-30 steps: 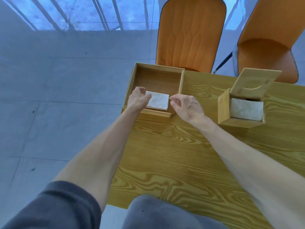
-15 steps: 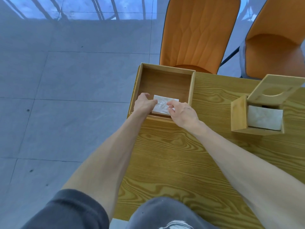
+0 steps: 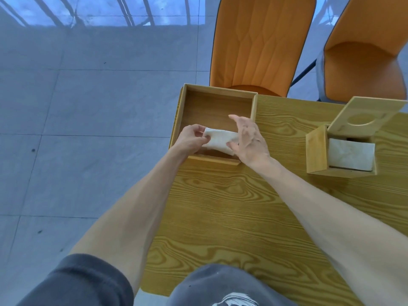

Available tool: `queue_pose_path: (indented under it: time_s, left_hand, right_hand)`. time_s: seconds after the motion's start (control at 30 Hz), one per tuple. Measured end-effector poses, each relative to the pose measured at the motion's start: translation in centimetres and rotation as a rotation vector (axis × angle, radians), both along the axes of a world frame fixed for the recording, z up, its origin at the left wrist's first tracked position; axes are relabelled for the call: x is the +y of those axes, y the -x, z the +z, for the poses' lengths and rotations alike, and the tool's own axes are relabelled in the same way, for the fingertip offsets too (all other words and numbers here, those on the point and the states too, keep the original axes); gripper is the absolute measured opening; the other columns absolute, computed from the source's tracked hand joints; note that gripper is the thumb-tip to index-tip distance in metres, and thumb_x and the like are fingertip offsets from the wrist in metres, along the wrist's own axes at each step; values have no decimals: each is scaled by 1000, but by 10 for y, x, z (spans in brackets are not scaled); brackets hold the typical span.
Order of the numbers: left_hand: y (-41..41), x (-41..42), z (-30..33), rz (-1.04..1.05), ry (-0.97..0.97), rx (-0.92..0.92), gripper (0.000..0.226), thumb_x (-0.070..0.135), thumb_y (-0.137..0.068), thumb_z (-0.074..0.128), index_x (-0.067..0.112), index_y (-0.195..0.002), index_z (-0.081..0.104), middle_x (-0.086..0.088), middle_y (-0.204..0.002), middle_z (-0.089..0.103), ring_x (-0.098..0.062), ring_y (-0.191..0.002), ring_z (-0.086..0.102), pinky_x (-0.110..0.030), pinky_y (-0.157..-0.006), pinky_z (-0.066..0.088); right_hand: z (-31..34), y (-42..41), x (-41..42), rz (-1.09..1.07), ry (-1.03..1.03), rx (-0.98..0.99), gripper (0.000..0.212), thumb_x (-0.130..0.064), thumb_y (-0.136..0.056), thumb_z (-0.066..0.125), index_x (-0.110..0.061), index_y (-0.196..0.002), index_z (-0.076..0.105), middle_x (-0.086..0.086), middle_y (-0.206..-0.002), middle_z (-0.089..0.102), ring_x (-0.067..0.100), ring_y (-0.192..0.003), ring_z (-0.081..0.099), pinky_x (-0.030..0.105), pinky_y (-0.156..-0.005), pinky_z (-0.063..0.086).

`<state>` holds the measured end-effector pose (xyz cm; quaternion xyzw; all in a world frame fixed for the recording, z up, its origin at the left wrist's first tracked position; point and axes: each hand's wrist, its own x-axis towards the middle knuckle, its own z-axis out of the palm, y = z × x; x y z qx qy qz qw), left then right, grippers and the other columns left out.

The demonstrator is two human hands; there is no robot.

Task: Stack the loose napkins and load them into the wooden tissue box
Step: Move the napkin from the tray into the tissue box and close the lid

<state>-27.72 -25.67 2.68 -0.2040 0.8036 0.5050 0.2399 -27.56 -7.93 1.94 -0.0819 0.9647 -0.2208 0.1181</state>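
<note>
A small stack of white napkins [image 3: 220, 140] is held just above the near edge of a shallow open wooden tray [image 3: 254, 107] at the table's far left corner. My left hand [image 3: 189, 140] pinches the stack's left end. My right hand [image 3: 249, 140] grips its right end with thumb and lower fingers, the other fingers spread above. The wooden tissue box [image 3: 318, 151] stands to the right, its slotted lid [image 3: 366, 115] tipped up, with white napkins [image 3: 351, 155] inside.
The wood-grain table [image 3: 231, 217] ends at its left edge just beside the tray, with grey tiled floor [image 3: 88, 129] beyond. Two orange chairs, one [image 3: 260, 45] behind the tray and another [image 3: 364, 62] to the right, stand at the far side.
My right hand came in from beside the tray and took the napkins' right end. Both hands raised the stack off the tray floor.
</note>
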Motion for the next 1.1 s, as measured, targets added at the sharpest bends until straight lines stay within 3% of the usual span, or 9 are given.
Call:
queue_pose_path:
  time_s: [0.1, 0.17, 0.37, 0.5, 0.63, 0.73, 0.9, 1.0, 1.1]
  left_hand:
    - [-6, -8, 0, -39, -72, 44, 20, 12, -93, 65, 12, -113, 65, -4, -107, 68, -14, -94, 61, -19, -69, 48]
    - [-9, -12, -2, -60, -116, 71, 19, 9, -91, 67, 12, -110, 65, -7, -112, 69, -17, -101, 64, -22, -75, 50]
    - [-14, -19, -8, -185, -59, 152, 37, 8, -79, 78, 22, -112, 66, 1, -116, 69, -14, -115, 61, -39, -96, 53]
    - [-15, -16, -9, -216, 80, 187, 23, 10, -85, 74, 26, -102, 70, 4, -109, 71, -13, -106, 63, -33, -89, 53]
    - [-18, -11, -6, -249, 173, 185, 15, 15, -89, 70, 24, -101, 72, 1, -107, 73, -17, -100, 65, -33, -81, 53]
    - [-20, -8, -2, -212, 146, 175, 20, 13, -89, 70, 19, -107, 71, 0, -107, 72, -16, -100, 66, -31, -81, 55]
    - [-23, 9, 11, -154, 69, 219, 23, 16, -89, 71, 16, -111, 70, -3, -108, 74, -13, -92, 67, -18, -67, 48]
    - [-29, 29, 22, -177, 71, 262, 25, 19, -90, 70, 15, -115, 68, 0, -104, 71, -12, -88, 66, -18, -64, 46]
    - [-37, 55, 32, -192, 66, 301, 28, 21, -90, 70, 14, -117, 65, 5, -103, 68, -11, -92, 65, -21, -69, 50]
  right_hand:
    - [-1, 7, 2, 52, 23, -135, 42, -20, -87, 69, -21, -128, 59, 8, -121, 67, 26, -107, 62, 38, -89, 50]
    - [0, 5, 3, 67, -1, -101, 25, -20, -91, 64, -19, -116, 67, 8, -104, 73, 26, -91, 65, 34, -75, 48]
    - [1, -7, 6, 98, -34, 53, 25, -18, -92, 62, -18, -117, 67, 3, -108, 71, 24, -99, 65, 35, -82, 48]
    - [1, -12, 7, 27, -9, 108, 19, -16, -94, 61, -19, -111, 70, 2, -102, 73, 23, -92, 67, 33, -78, 50]
    - [2, -17, 7, 25, -60, 62, 20, -22, -96, 59, -22, -114, 69, 1, -109, 72, 21, -100, 66, 30, -85, 47]
    - [6, -21, 14, -17, -24, 53, 23, -19, -97, 57, -20, -116, 69, 4, -109, 73, 23, -101, 66, 30, -80, 45]
    - [21, -30, 38, -110, 82, 84, 21, -19, -94, 61, -19, -113, 71, 4, -93, 76, 24, -90, 69, 29, -71, 47]
    - [29, -38, 60, -156, 136, 100, 21, -21, -93, 63, -19, -112, 70, 2, -91, 75, 23, -86, 69, 30, -68, 50]
    - [36, -48, 83, -231, 198, 119, 22, -24, -91, 65, -20, -112, 68, 0, -91, 75, 21, -85, 71, 35, -71, 57]
